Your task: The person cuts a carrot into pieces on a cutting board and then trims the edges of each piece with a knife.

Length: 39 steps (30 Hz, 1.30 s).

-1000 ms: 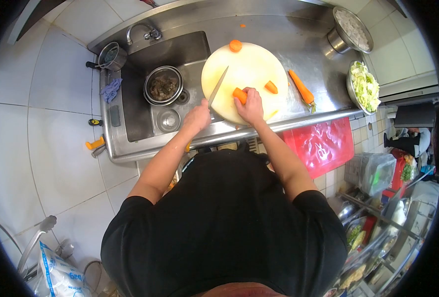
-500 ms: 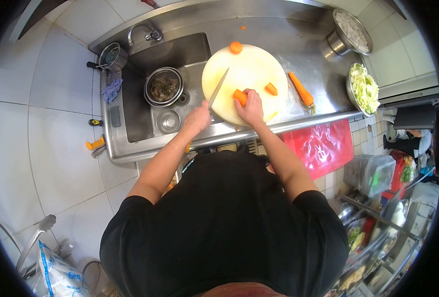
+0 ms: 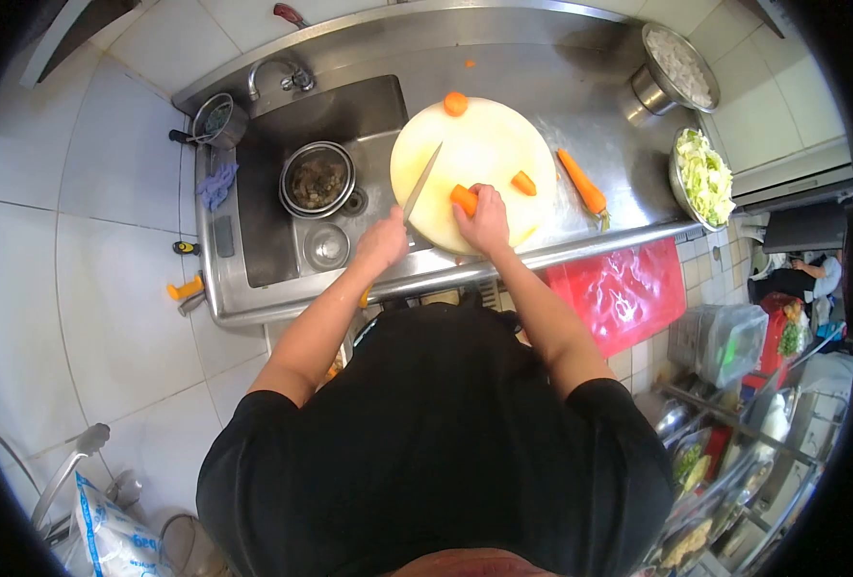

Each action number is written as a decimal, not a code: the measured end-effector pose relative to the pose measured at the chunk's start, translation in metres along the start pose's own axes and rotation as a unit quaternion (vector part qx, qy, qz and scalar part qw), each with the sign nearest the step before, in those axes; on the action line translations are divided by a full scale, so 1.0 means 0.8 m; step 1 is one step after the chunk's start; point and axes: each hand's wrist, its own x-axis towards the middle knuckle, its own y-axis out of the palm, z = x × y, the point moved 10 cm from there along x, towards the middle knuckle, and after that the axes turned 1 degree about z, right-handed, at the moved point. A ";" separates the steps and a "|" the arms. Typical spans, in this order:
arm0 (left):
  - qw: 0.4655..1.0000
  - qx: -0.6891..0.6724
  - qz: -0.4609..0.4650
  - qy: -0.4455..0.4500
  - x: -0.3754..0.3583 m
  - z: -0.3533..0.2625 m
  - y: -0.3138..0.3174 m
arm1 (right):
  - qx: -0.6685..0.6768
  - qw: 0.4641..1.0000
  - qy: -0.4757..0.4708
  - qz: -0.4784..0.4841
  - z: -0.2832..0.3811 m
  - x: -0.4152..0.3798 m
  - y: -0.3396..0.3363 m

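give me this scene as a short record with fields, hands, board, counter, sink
left hand: the left hand holds the knife, blade over the board
right hand: the right hand holds a carrot piece on the board
cutting board: the round board also bears a carrot chunk near its right side and a carrot end at its far edge
counter: a long carrot right of the board; a bowl of chopped greens farther right
sink: a bowl of dark food, contents unclear
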 end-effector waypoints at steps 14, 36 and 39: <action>1.000 0.008 0.014 -0.006 0.000 -0.001 0.002 | 0.007 1.000 0.007 0.010 -0.003 0.000 0.002; 1.000 0.007 0.013 -0.009 -0.002 -0.003 0.000 | 0.177 0.984 0.021 -0.014 -0.020 -0.005 -0.007; 1.000 0.006 0.015 -0.011 -0.004 -0.004 -0.002 | 0.221 0.975 0.024 -0.021 -0.027 -0.007 -0.009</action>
